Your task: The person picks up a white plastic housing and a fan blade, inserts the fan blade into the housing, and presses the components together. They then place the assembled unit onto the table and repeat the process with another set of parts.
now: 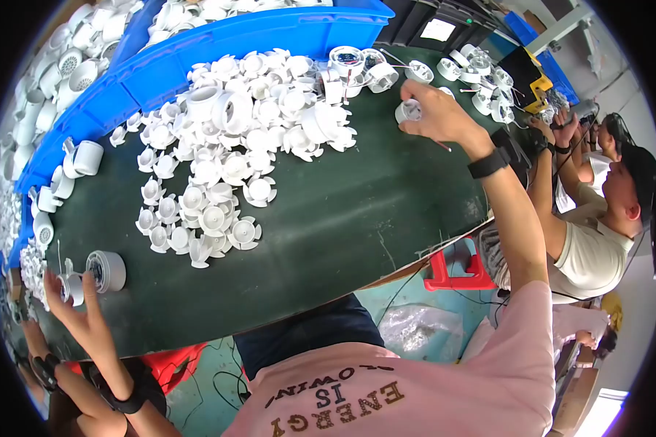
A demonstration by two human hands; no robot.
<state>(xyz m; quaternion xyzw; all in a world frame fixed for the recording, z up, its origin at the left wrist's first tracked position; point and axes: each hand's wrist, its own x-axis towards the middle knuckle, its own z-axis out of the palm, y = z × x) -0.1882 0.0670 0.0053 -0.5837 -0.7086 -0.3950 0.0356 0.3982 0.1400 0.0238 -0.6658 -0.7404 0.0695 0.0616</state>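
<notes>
My right hand is over the far right of the dark green tabletop. Its thumb and fingers close round a small white round motor housing; a thin wire sticks out below the palm. At the near left, my left hand has its thumb and fingers on either side of another small white round part. Beside that thumb stands a larger white cylindrical housing. A heap of white fan impellers spreads across the middle, with several white tubular housings on top.
Blue bins of white parts line the far and left edges. Wired motor units sit beyond the heap, and more at the far right. A co-worker works on the right; another person's forearm shows at lower left. A red stool stands below.
</notes>
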